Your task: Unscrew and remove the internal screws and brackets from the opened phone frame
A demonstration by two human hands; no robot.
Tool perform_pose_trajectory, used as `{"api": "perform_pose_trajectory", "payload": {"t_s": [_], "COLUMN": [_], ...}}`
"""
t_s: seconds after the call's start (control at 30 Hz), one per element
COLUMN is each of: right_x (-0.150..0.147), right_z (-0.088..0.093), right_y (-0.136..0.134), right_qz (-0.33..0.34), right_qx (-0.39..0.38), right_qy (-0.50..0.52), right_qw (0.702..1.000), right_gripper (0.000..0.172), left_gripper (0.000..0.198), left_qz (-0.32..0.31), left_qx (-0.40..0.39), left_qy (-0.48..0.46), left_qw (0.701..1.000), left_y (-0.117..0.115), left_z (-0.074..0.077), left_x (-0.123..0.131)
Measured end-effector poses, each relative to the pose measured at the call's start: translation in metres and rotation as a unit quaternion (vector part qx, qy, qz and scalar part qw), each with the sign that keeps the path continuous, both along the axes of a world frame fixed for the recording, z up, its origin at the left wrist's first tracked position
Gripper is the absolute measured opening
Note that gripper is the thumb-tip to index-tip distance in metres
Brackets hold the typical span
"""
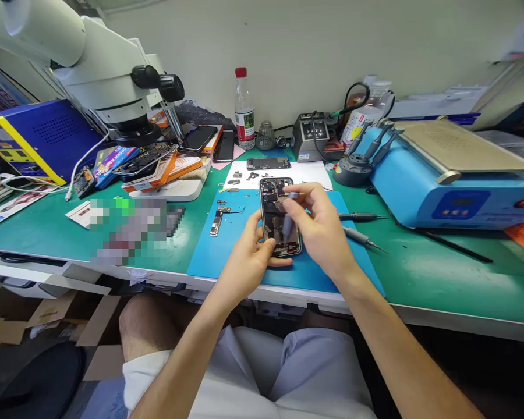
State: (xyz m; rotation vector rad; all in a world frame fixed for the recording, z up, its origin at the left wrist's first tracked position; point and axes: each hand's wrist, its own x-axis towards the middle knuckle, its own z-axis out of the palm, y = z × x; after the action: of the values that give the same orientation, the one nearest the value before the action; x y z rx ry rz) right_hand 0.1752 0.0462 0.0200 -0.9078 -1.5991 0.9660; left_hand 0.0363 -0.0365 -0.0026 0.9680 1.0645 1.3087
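My left hand (248, 253) is closed round the lower left edge of an opened phone (268, 224), its thumb at the bottom corner. The phone's inner parts face up, and it is held over the blue mat (218, 259). My right hand (317, 224) is over the phone's right side, with thumb and index finger pinched near its upper part. A grey screwdriver (289, 227), smeared by motion, hangs tip down from this hand; anything else in the pinch is too small to make out. Left of the phone lies a logic board (217, 222) on the mat.
Two more screwdrivers (360, 237) lie right of the phone. Behind it, white paper (318, 174) carries small parts and a battery-like dark panel (268, 164). A microscope (109, 87) overhangs the left; a screwdriver stand (353, 169) and blue heating machine (454, 198) stand right.
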Motion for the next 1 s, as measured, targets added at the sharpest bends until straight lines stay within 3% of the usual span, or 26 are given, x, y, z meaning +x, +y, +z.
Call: {"api": "perform_pose_trajectory", "payload": {"t_s": [0.13,0.27,0.47,0.63,0.73,0.83,1.0], "right_x": [0.032,0.067,0.108,0.127,0.13,0.131,0.131], "right_z": [0.011,0.018,0.015,0.017,0.011,0.003,-0.003], "right_y": [0.008,0.008,0.011,0.016,0.017,0.015,0.01], "right_qz": [-0.074,-0.077,-0.179,-0.111,-0.061,-0.076,-0.103], "right_qx": [-0.005,-0.015,0.05,0.042,0.047,0.078,0.14], "right_qy": [0.021,-0.074,-0.196,-0.265,-0.31,-0.354,-0.418], "right_qw": [0.997,0.994,0.963,0.957,0.947,0.929,0.892], "right_gripper": [0.035,0.055,0.042,0.041,0.035,0.034,0.03], "left_gripper": [0.072,0.072,0.07,0.054,0.048,0.057,0.111], "left_qz": [-0.014,-0.042,-0.041,-0.077,-0.057,-0.025,-0.088], "left_qx": [-0.007,-0.002,-0.041,-0.057,-0.049,0.003,0.042], "left_qy": [-0.012,-0.021,0.048,0.126,0.19,0.367,0.546], "left_qw": [1.0,0.999,0.997,0.987,0.979,0.93,0.832], "left_y": [0.0,-0.001,-0.003,0.001,0.002,-0.001,-0.009], "left_z": [0.006,0.012,0.011,0.011,0.017,0.023,0.021], "left_x": [0.0,-0.004,-0.012,-0.022,-0.028,-0.03,-0.021]}}
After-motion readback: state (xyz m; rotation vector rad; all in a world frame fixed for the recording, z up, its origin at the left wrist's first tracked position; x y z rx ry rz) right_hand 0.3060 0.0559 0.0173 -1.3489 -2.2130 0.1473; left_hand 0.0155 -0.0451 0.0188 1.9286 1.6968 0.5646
